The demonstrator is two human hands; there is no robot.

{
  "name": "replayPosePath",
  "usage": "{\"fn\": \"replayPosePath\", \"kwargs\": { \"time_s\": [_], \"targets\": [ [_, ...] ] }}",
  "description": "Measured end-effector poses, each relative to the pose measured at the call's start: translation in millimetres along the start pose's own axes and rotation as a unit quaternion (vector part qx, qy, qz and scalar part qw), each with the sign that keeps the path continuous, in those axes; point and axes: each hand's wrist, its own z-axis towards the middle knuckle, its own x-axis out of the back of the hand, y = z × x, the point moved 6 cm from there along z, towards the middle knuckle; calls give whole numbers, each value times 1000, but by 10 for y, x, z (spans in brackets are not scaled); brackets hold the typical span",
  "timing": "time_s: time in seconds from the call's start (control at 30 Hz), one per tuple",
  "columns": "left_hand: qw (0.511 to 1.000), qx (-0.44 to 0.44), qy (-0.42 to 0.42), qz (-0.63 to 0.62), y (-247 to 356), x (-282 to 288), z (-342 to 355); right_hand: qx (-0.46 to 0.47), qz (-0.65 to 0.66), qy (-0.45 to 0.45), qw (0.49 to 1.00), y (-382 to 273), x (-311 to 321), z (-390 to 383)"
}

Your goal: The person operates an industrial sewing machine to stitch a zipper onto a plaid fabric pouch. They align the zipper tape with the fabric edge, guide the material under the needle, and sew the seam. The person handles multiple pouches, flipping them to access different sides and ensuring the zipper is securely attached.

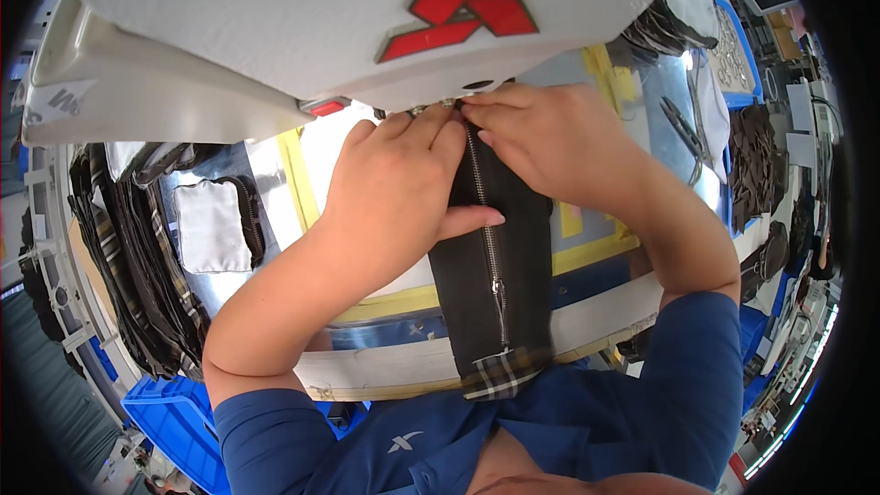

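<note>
A long black fabric piece with a metal zipper [490, 257] runs from under the sewing machine head [275, 27] down toward my body. Its near end carries a plaid strip [502, 376] that hangs at the table edge. My left hand [394, 174] bears on the fabric's left side, fingers bent together close to the needle area and thumb laid across the zipper teeth. On the other side, my right hand [555, 142] pinches the fabric beside the zipper's far end, fingers pressed together. The zipper's slider [498, 288] sits near the lower end. The machine head hides the needle and my fingertips partly.
Stacked dark and plaid pieces [137, 266] lie at the left, beside a white-lined pocket piece [215, 226]. Scissors [683, 133] rest on the right. Blue bins stand at the right and at the lower left [179, 422]. Yellow tape [596, 255] marks the table.
</note>
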Motion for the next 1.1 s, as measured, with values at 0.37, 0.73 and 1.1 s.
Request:
{"fn": "replayPosePath", "kwargs": {
  "time_s": [0.37, 0.73, 1.1],
  "targets": [
    [998, 12, -5, 65, 49, 32, -13, 23, 16, 3, 1000, -21, -40, -64],
    [998, 12, -20, 57, 59, 50, -19, 39, -39, -1, 998, -128, -28, -42],
    [997, -63, 32, 37, 111, -178, -119, 19, 4, 48, 999, 90, 280, -337]
  ]
}}
